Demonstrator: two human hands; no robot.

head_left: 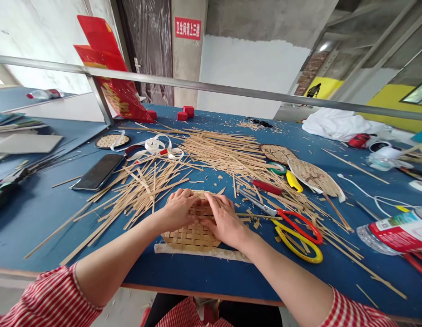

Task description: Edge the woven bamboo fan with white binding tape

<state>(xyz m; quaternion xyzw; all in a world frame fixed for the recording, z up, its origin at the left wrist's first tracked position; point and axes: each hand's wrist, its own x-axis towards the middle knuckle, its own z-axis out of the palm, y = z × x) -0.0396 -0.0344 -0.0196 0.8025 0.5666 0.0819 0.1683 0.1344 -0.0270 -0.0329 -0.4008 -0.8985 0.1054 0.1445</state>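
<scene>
A small woven bamboo piece (pixel 193 237) lies on the blue table in front of me. My left hand (pixel 179 210) rests over its upper left part, fingers bent and pressed onto the weave. On the upper right, my right hand (pixel 227 220) grips it too, thumb and fingers close together. Both hands hide much of its far edge. Just below the piece runs a whitish strip (pixel 200 251) along the table. To the right of my right hand lie red-handled scissors (pixel 301 222) and yellow-handled scissors (pixel 299 245), among cut slivers.
Loose bamboo strips (pixel 224 150) spread beyond my hands, with another heap (pixel 146 186) to the left. A phone (pixel 99 172), white ribbon (pixel 156 145), a leaf-shaped woven fan (pixel 315 176) and a plastic bottle (pixel 398 231) surround the work area. A metal rail (pixel 211 86) crosses behind.
</scene>
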